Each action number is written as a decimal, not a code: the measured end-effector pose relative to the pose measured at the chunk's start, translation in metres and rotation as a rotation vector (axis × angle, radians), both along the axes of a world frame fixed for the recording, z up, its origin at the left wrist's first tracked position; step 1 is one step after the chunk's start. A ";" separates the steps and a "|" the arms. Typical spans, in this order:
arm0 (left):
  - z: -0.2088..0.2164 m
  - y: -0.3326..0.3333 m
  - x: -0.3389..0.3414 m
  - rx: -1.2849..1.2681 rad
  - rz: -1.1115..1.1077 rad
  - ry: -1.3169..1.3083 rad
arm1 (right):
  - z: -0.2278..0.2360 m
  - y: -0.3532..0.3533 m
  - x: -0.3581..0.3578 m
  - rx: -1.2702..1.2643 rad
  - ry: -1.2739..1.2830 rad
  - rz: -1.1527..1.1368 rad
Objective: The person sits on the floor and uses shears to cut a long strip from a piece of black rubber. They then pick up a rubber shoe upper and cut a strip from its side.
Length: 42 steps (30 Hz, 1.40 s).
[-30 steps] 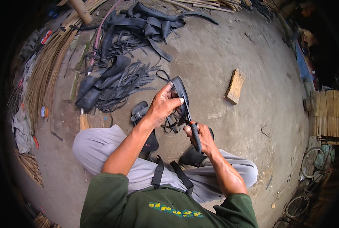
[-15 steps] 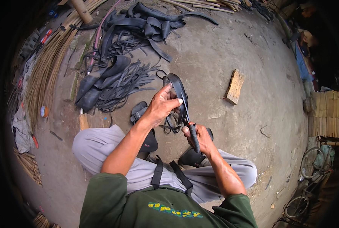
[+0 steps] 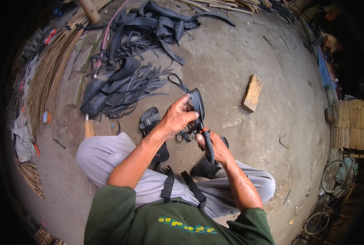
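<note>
My left hand (image 3: pixel 178 116) grips a black rubber strip (image 3: pixel 196 100), thumb on its near face and fingers behind. The strip bends into a loop, and a thin strand (image 3: pixel 177 81) curls off past my fingertips. My right hand (image 3: pixel 215 148) is wrapped round the dark handles of a pair of scissors (image 3: pixel 208 145), with a bit of red at the pivot. The blades point away from me and lie along the strip, just right of my left thumb. More thin strands hang below the strip, partly hidden by my left hand.
A pile of cut rubber strips (image 3: pixel 129 94) and larger rubber sheets (image 3: pixel 161 28) lies at far left. A rough block (image 3: pixel 252 93) sits to the right on the concrete floor. Long thin sticks (image 3: pixel 53 77) line the left side; a bicycle (image 3: pixel 333 175) stands at right.
The looped strip has come down a little toward me, its top lower than before. The thin strand now sticks out longer at upper left. Both hands keep their hold.
</note>
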<state>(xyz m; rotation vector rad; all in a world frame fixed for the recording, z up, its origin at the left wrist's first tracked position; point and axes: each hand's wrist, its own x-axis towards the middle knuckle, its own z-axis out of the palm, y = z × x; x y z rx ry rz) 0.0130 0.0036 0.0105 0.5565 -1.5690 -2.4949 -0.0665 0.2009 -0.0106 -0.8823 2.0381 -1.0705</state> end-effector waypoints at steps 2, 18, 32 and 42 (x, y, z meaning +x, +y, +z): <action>0.000 0.003 0.000 -0.009 0.034 0.015 | 0.000 0.000 0.001 -0.009 0.009 -0.014; -0.002 -0.009 0.000 0.030 0.030 0.044 | 0.000 0.007 -0.001 0.086 -0.041 0.030; -0.002 -0.006 -0.001 0.071 0.092 0.048 | -0.008 0.012 -0.004 0.148 -0.146 0.033; -0.007 0.003 0.000 0.063 0.084 0.019 | -0.003 0.008 -0.004 0.151 -0.153 0.014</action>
